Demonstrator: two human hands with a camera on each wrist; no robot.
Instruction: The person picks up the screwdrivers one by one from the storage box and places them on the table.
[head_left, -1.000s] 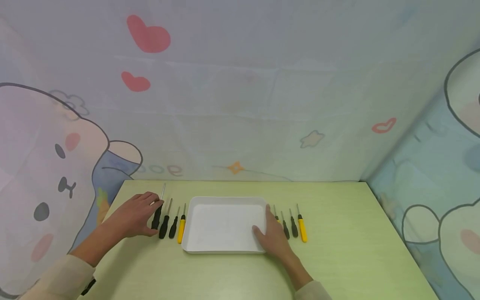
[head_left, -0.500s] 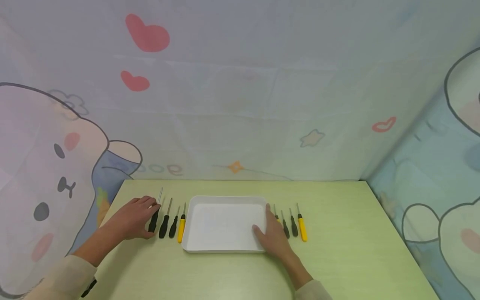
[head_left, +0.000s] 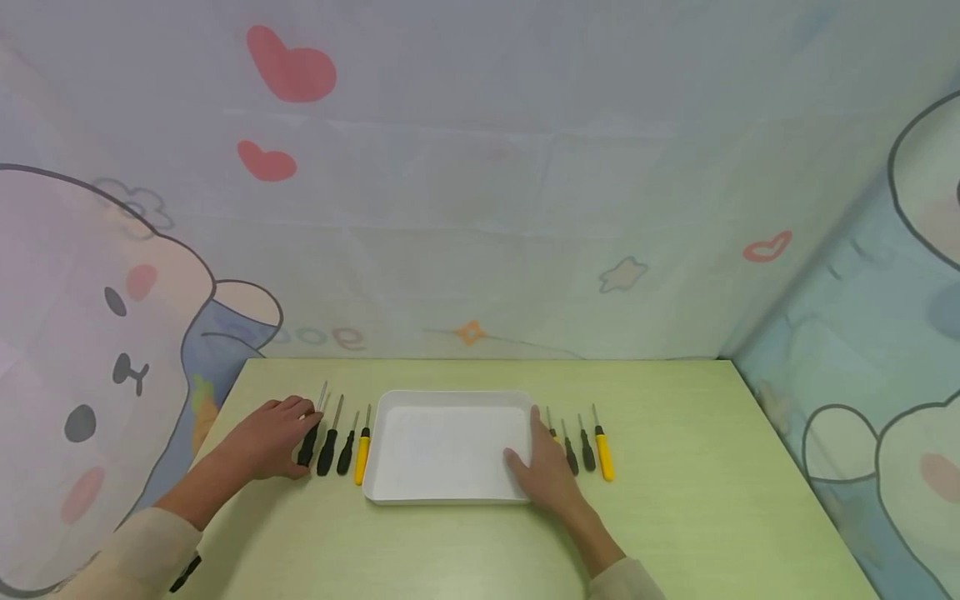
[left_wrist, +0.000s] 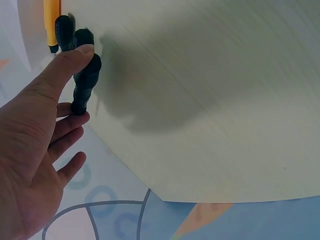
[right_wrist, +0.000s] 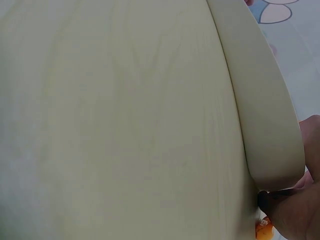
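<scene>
My left hand (head_left: 270, 437) pinches a black-handled screwdriver (head_left: 310, 446) between thumb and fingers at the left end of a row of screwdrivers. Its metal shaft points toward the wall. In the left wrist view, the thumb lies over the black handle (left_wrist: 86, 82), with the fingertips at its far end. Beside it lie two more black screwdrivers (head_left: 327, 452) (head_left: 346, 457) and a yellow one (head_left: 362, 458). My right hand (head_left: 549, 471) grips the right edge of a white rectangular tray (head_left: 450, 454), thumb inside the rim. The tray wall (right_wrist: 265, 115) fills part of the right wrist view.
Right of the tray lie black screwdrivers (head_left: 587, 454) and a yellow one (head_left: 604, 454); another yellow handle is partly hidden by the right hand. The light green table (head_left: 675, 500) ends at a cloth wall (head_left: 480, 208) printed with cartoon figures.
My left hand has shifted slightly left and toward me with the black screwdriver, drawing it away from its neighbour. The right hand and tray stay in place.
</scene>
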